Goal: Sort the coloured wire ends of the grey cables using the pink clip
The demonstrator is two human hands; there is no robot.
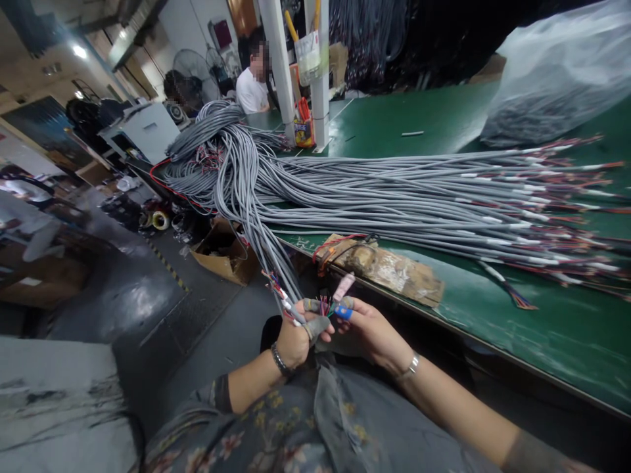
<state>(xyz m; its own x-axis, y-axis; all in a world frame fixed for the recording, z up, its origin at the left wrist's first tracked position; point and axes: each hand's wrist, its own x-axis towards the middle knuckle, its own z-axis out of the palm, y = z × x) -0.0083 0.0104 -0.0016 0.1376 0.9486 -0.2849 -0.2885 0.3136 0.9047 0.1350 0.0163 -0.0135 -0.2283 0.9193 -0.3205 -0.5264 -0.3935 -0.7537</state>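
Observation:
My left hand (294, 339) is closed around the ends of several grey cables (276, 263) that hang down from the table edge. Its fingers wear taped tips. My right hand (367, 328) pinches the thin coloured wires (324, 305) fanning out of one cable end, with pink and blue finger covers on its fingertips. Both hands meet just above my lap, below the green table (542, 328). A large bundle of grey cables (394, 197) lies across the table, its stripped coloured ends (566, 217) pointing right.
A taped cardboard pad (389, 266) lies at the table's near edge. A clear plastic bag (557, 72) sits far right. An open cardboard box (221, 253) stands on the floor. A person in a white shirt (252, 82) sits beyond, near fans and white posts (276, 59).

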